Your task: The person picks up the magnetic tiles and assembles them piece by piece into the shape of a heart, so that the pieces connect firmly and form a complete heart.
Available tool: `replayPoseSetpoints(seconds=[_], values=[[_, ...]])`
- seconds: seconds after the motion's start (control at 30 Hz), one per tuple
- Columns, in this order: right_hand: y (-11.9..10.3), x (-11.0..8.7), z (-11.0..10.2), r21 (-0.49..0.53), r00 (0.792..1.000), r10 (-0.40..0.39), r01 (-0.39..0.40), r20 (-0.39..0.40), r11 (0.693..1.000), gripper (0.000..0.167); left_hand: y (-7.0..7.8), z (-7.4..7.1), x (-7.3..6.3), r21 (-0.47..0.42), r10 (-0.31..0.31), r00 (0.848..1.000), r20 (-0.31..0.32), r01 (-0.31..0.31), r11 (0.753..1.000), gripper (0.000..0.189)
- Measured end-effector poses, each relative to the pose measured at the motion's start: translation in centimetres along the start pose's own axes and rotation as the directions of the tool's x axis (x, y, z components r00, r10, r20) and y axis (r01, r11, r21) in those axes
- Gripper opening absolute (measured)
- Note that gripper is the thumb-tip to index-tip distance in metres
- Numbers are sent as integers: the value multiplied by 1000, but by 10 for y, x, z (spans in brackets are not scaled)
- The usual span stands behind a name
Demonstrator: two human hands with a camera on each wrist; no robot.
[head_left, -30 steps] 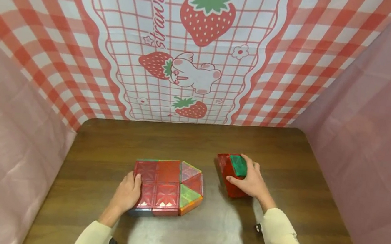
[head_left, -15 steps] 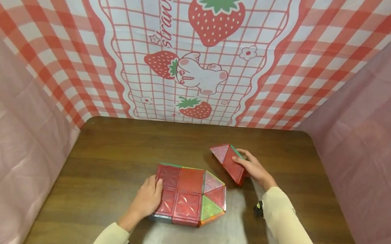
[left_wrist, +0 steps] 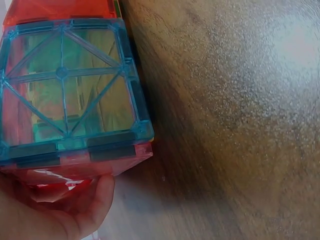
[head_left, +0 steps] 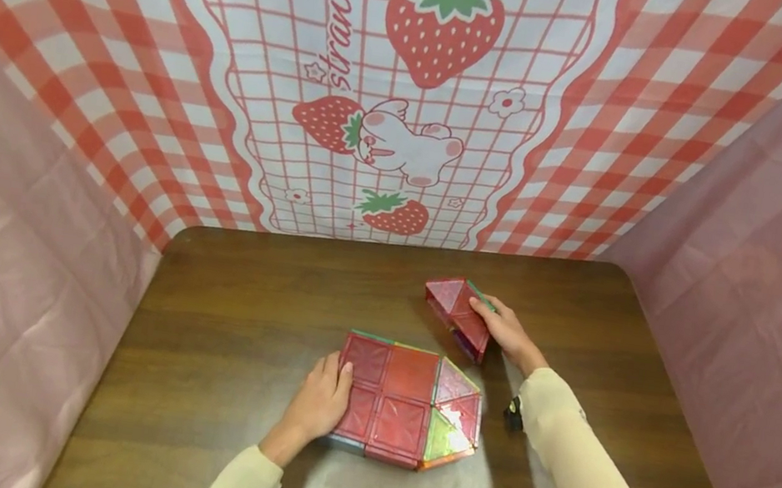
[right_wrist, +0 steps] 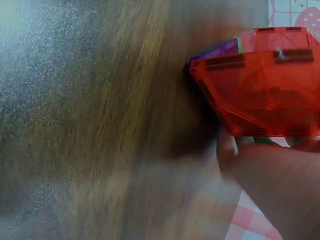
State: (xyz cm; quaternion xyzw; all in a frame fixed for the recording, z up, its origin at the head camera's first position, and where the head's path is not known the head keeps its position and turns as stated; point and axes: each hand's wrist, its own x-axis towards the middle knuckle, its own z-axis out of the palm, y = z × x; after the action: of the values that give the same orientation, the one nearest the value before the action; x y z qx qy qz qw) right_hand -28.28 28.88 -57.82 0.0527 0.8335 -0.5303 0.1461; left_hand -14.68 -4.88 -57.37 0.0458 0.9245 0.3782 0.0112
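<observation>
A block built of magnetic tiles, with red and orange squares on top and coloured triangles at its right end, lies on the table. My left hand grips its left end, thumb at the top edge. The left wrist view shows a clear blue square tile on its side, close to the fingers. Farther back, my right hand holds a smaller magnetic-tile piece by its right side, tilted and close over the table. From the right wrist, its red trapezoid face and a purple tile show.
The brown wooden table has a bright glare patch in front. A strawberry-print checked cloth hangs behind it, with pink cloth at both sides.
The left hand has slid the large block to the right. The right hand has turned the small piece over and moved it slightly back, so its green side has swung away from view.
</observation>
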Motion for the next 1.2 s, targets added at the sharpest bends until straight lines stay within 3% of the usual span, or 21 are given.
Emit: replayPoseSetpoints(seconds=[0.23, 0.33, 0.5, 0.6, 0.8, 1.1, 1.2], values=[[-16, 6, -1, -152, 998, -52, 47, -31, 987, 60, 1, 0, -1, 6, -11, 1000, -6, 11, 1000, 41], [-28, 11, 1, -237, 996, -84, 82, 3, 968, 55, 2, 0, -1, 6, -17, 1000, -18, 17, 1000, 42], [-44, 21, 9, -261, 990, -61, 93, 125, 961, 55, 5, 2, -1, 7, -20, 999, -36, 20, 1000, 42], [-55, 25, 20, -321, 979, -60, 121, 193, 939, 58, 6, 6, -2, 11, -17, 998, -57, 17, 1000, 41], [-81, 31, 45, -459, 956, -85, 213, 282, 862, 59, 15, 19, -4, 16, -35, 995, -96, 37, 999, 42], [-96, 23, 61, -510, 897, -68, 308, 436, 803, 54, 24, 24, -6, 6, -68, 991, -118, 69, 998, 42], [-99, 21, 61, -521, 892, -51, 308, 449, 796, 53, 24, 23, -6, 5, -77, 991, -110, 78, 997, 43]])
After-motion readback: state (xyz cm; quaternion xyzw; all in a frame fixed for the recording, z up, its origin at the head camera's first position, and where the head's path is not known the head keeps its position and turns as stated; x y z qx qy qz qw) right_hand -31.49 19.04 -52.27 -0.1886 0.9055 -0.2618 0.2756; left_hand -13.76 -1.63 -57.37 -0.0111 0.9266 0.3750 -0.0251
